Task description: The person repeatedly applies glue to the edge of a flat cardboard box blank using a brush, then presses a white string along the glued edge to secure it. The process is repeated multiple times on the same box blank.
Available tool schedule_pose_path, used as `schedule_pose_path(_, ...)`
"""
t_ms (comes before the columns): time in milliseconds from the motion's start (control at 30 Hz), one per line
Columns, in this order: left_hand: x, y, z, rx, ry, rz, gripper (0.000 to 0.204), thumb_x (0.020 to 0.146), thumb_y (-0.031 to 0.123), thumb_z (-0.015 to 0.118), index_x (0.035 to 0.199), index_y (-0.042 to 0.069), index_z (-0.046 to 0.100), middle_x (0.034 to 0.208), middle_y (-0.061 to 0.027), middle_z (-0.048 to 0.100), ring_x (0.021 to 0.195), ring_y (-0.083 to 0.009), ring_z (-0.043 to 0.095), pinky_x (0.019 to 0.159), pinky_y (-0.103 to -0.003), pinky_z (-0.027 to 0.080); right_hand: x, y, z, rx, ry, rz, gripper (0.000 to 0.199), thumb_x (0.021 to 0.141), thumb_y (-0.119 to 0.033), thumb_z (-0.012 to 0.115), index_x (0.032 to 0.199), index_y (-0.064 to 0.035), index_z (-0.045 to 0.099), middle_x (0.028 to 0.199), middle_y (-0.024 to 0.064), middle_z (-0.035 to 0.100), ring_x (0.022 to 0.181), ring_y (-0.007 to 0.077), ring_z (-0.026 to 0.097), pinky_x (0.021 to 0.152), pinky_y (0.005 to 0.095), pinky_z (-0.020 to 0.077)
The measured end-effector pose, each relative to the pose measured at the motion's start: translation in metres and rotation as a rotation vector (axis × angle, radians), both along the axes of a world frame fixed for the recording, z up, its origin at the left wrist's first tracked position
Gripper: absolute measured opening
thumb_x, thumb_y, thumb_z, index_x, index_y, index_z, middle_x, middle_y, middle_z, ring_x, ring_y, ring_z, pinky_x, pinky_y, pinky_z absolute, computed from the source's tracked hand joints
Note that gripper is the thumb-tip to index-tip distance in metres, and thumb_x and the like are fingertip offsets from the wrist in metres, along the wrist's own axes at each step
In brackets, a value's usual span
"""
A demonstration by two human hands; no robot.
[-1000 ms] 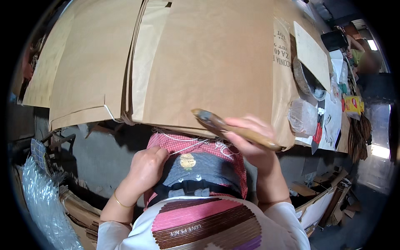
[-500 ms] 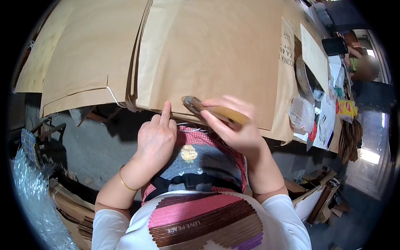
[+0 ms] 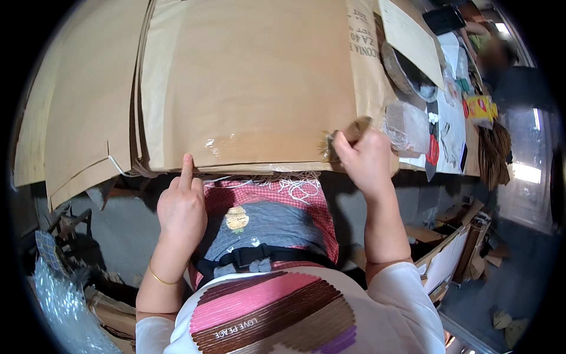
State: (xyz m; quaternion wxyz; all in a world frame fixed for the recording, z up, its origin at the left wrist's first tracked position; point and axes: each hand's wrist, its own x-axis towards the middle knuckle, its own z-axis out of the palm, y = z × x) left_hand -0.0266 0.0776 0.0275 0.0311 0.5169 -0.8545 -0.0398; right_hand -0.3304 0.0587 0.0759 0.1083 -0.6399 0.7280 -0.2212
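Observation:
A large sheet of brown paper (image 3: 253,82) lies on top of a paper stack in front of me, with a wet, shiny patch near its front edge. My left hand (image 3: 181,206) rests at that edge, its index finger stretched out onto the paper and its other fingers bent. My right hand (image 3: 367,154) is closed around a brush (image 3: 357,127) with a wooden handle. The bristles are down at the front edge, toward the sheet's right side. White strings (image 3: 298,187) hang just below the edge, over my red checked apron.
Another brown paper stack (image 3: 88,112) lies to the left. At right are a round container (image 3: 407,71) under a pale board, a plastic-wrapped block (image 3: 407,127) and a yellow packet (image 3: 480,109). A co-worker (image 3: 494,53) is at the far right. Clear plastic (image 3: 59,307) lies lower left.
My right hand has carried the brush rightward along the paper's front edge. A shiny wet patch now shows on the sheet. The view has shifted, and my left index finger still touches the paper.

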Motion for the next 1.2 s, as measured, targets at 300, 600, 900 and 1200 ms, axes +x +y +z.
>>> schedule_pose_path(300, -0.005, 0.003, 0.006, 0.037, 0.011, 0.027, 0.009, 0.068, 0.000, 0.061, 0.070, -0.001, 0.053, 0.129, -0.0253, 0.051, 0.074, -0.0269, 0.060, 0.063, -0.036, 0.051, -0.113, 0.040, 0.011, -0.550, -0.909, -0.214, 0.023, 0.089, -0.004, 0.059, 0.110, 0.0043, 0.062, 0.086, 0.0080, 0.064, 0.072, 0.0107, 0.057, 0.065, 0.0241, 0.0449)
schedule_pose_path(600, -0.021, 0.023, 0.078, 0.568, 0.777, -0.206, 0.006, 0.075, 0.003, 0.067, 0.074, 0.001, 0.061, 0.066, -0.0117, 0.059, 0.057, -0.0280, 0.056, 0.053, -0.035, 0.042, -0.039, 0.073, -0.023, -0.284, 0.223, 0.378, 0.032, 0.072, -0.002, 0.066, 0.103, 0.0034, 0.063, 0.114, 0.0141, 0.062, 0.101, 0.0308, 0.061, 0.084, 0.0380, 0.0506)
schedule_pose_path(900, 0.012, -0.005, 0.096, 0.086, 0.517, -0.082, 0.009, 0.071, -0.008, 0.063, 0.075, -0.001, 0.059, 0.060, -0.0089, 0.049, 0.054, -0.0226, 0.049, 0.050, -0.031, 0.037, -0.029, 0.081, -0.010, 0.191, -0.881, 0.420, 0.013, 0.085, -0.004, 0.063, 0.094, 0.0005, 0.070, 0.085, 0.0074, 0.064, 0.078, 0.0144, 0.059, 0.069, 0.0249, 0.0465)
schedule_pose_path(1200, 0.014, -0.067, -0.005, 0.281, 0.698, 0.142, 0.005, 0.079, 0.000, 0.067, 0.083, -0.003, 0.066, 0.070, -0.0089, 0.060, 0.062, -0.0161, 0.057, 0.060, -0.026, 0.045, -0.084, 0.019, -0.055, 0.259, -0.635, -0.068, 0.011, 0.078, -0.009, 0.068, 0.081, 0.0016, 0.067, 0.075, 0.0045, 0.063, 0.064, 0.0088, 0.056, 0.060, 0.0231, 0.0458)
